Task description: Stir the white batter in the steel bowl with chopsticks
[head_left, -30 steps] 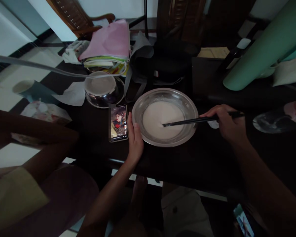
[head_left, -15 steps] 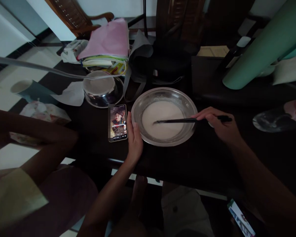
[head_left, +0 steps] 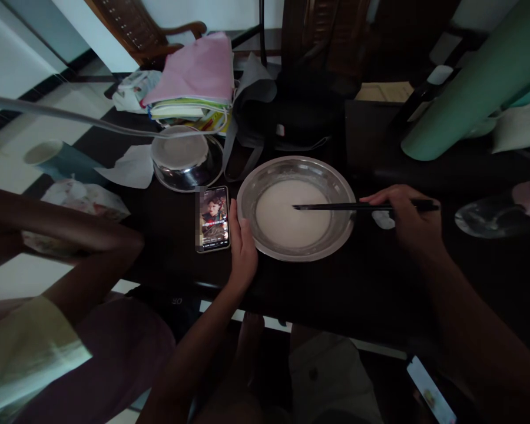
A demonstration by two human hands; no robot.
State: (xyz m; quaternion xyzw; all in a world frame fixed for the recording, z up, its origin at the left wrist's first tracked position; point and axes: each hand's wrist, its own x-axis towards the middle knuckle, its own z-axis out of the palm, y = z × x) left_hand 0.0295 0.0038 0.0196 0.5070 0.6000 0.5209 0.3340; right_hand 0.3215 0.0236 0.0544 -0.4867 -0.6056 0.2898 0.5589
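A wide metal bowl (head_left: 341,242) of white, milky liquid (head_left: 287,229) stands on the dark table. My left hand (head_left: 244,253) is at the bowl's left side, its thumb by the rim and its fingers along the outside, steadying it. In my right hand (head_left: 417,224), to the right of the bowl, is a pair of black chopsticks (head_left: 340,206), gripped near the back end. They lie almost level across the right rim, with their tips over the middle of the liquid. A lit phone (head_left: 215,221) rests just left of my left hand.
Behind the phone sits an overturned metal bowl (head_left: 181,154), near a stack topped with pink fabric (head_left: 198,68). A dark bag (head_left: 300,112) lies behind my bowl. A green cylinder (head_left: 459,100) leans at right. Another person's bent arm (head_left: 92,235) is at left; a second phone (head_left: 430,388) is lower right.
My right hand has drawn back to the right with the chopsticks, and their tips have moved right and slightly up over the liquid. My left hand stays at the bowl.
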